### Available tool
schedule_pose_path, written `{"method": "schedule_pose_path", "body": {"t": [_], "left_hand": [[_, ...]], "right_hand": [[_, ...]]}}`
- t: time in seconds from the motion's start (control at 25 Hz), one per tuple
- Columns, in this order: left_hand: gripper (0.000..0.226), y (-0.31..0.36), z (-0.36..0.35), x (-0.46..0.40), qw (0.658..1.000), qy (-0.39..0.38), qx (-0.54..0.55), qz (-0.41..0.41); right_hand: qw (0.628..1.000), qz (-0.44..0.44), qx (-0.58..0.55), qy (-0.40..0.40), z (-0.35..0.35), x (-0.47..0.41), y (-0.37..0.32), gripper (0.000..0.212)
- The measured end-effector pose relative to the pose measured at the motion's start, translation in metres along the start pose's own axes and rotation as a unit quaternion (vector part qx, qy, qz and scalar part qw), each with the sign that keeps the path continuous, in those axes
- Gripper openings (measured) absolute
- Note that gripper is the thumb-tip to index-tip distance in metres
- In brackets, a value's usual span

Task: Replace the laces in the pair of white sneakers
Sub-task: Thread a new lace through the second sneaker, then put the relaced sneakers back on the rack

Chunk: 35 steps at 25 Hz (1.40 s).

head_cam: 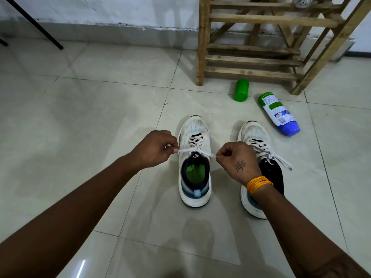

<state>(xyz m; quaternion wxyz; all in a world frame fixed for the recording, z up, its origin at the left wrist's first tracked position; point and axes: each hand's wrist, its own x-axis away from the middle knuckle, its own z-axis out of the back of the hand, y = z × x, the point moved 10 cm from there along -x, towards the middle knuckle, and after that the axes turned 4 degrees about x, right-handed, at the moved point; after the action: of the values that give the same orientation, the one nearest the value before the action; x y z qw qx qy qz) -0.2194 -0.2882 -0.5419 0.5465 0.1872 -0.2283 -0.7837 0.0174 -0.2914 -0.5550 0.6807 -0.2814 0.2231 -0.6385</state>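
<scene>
Seen from above, the left hand (153,149) is curled into a loose fist, thumb and forefinger pinching one end of a white lace (195,152). The right hand (236,160) is closed the same way, pinching the other end of that lace; it has a small dark tattoo on its back and an orange thread band (259,183) around the wrist. The lace runs taut and nearly level between the two hands, crossing just in front of the opening of the left sneaker (194,161), which stands on the floor between them, toe pointing away. That shoe is white with criss-crossed lacing, a dark collar and a green insole.

The right sneaker (259,157) stands just beside it, partly hidden behind the right hand and wrist, also laced, with loose lace ends trailing off its right side.

Farther out on the pale tiled floor (80,117), a green bottle (241,90) and a blue-and-white bottle with a green cap (279,114) lie on their sides, near the foot of a wooden slatted rack (261,47) standing against the white wall.
</scene>
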Motion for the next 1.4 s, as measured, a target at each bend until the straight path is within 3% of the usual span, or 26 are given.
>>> {"method": "schedule_pose_path", "body": {"t": [0.16,0.4,0.48,0.64,0.72,0.84,0.96,1.04,1.12,1.4], "left_hand": [[0.008,-0.002,-0.004,0.002,1.000,-0.004,0.011,0.012],[0.017,0.006,0.000,0.011,0.983,0.040,0.159,0.079],[0.028,0.016,0.005,0.019,0.979,0.092,0.151,0.101],[0.014,0.026,0.015,0.043,0.943,0.213,0.160,0.200],[0.017,0.031,0.001,0.053,0.933,0.210,0.167,0.239],[0.022,0.037,-0.018,0.067,0.919,0.203,0.180,0.285],[0.023,0.035,-0.027,0.074,0.911,0.204,0.166,0.317],[0.026,0.029,-0.033,0.077,0.904,0.200,0.167,0.337],[0.030,0.024,-0.041,0.081,0.902,0.188,0.164,0.352],[0.026,0.026,-0.039,0.091,0.883,0.281,0.158,0.342]], "right_hand": [[1.000,0.011,0.021,0.009,-0.001,-0.002,-0.001,0.010],[0.998,0.013,-0.029,0.051,0.004,0.005,-0.004,0.016],[0.995,0.003,-0.058,0.076,0.012,0.009,-0.004,0.020],[0.986,-0.032,-0.136,0.091,0.028,0.023,0.000,0.013],[0.988,-0.049,-0.106,0.099,0.039,0.035,0.007,0.010],[0.982,-0.105,0.028,0.155,0.073,0.058,0.030,0.004],[0.957,-0.190,0.126,0.177,0.103,0.076,0.067,0.017],[0.955,-0.225,0.122,0.150,0.109,0.080,0.093,0.034],[0.958,-0.244,0.088,0.123,0.108,0.080,0.110,0.039],[0.960,-0.188,0.047,0.200,0.099,0.082,0.107,0.011]]}}
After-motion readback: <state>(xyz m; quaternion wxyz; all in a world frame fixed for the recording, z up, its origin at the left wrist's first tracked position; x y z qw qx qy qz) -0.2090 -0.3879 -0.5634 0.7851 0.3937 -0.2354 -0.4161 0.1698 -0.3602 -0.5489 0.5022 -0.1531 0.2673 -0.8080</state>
